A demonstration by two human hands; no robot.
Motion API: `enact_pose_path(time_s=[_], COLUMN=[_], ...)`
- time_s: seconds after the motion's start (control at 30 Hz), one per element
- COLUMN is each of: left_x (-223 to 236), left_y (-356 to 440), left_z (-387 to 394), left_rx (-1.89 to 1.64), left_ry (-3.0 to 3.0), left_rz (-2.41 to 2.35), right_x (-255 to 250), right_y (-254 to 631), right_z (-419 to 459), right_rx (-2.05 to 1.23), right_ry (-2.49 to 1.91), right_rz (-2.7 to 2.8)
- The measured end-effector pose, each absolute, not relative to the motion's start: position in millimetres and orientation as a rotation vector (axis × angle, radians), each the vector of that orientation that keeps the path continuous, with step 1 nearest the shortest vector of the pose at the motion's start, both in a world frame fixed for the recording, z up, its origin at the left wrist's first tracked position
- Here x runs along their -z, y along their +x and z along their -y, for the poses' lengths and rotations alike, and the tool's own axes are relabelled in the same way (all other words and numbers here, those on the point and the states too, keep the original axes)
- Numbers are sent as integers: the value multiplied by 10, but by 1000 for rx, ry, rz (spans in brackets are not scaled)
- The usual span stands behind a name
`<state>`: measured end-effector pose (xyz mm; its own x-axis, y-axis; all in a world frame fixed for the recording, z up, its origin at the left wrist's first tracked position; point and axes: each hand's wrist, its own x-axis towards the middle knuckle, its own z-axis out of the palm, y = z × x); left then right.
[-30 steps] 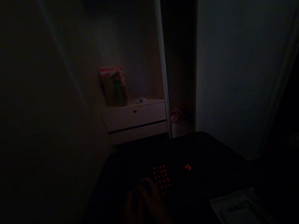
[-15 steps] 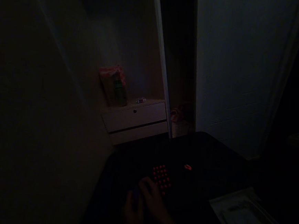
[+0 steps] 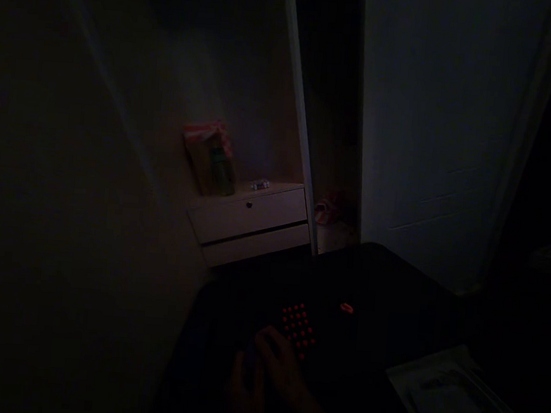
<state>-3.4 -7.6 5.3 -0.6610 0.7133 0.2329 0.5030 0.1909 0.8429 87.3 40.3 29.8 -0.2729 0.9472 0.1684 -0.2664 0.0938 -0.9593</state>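
The room is very dark. My right hand (image 3: 278, 367) rests low on a black table (image 3: 393, 286), its forearm running off to the lower right. Its fingertips lie just short of a small grid of red dots (image 3: 298, 328) on the table top. A dim shape to its left looks like my left hand (image 3: 243, 392), close against the right one. The fingers of both hands are lost in the dark, and I cannot tell whether they hold anything. A small orange thing (image 3: 346, 309) lies on the table to the right of the dots.
A pale flat tray or packet (image 3: 455, 399) lies at the table's right front. Behind the table stands a light wooden drawer unit (image 3: 250, 220) with a red-topped bag (image 3: 209, 157) on it. A white door frame (image 3: 300, 138) and a wall rise behind.
The hands have shifted very slightly near the red dots. Nothing else has moved.
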Motion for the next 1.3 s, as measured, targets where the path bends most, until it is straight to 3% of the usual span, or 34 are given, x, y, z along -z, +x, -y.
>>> enact_pose_path(time_s=[1.3], left_x=[-124], left_y=[-20], left_z=[111], left_rx=[-1422], left_ry=[1264], left_rz=[-2202], right_x=[-387], right_y=[916], right_z=[-352], right_rx=[-1418], right_ry=[-739], right_rz=[1228])
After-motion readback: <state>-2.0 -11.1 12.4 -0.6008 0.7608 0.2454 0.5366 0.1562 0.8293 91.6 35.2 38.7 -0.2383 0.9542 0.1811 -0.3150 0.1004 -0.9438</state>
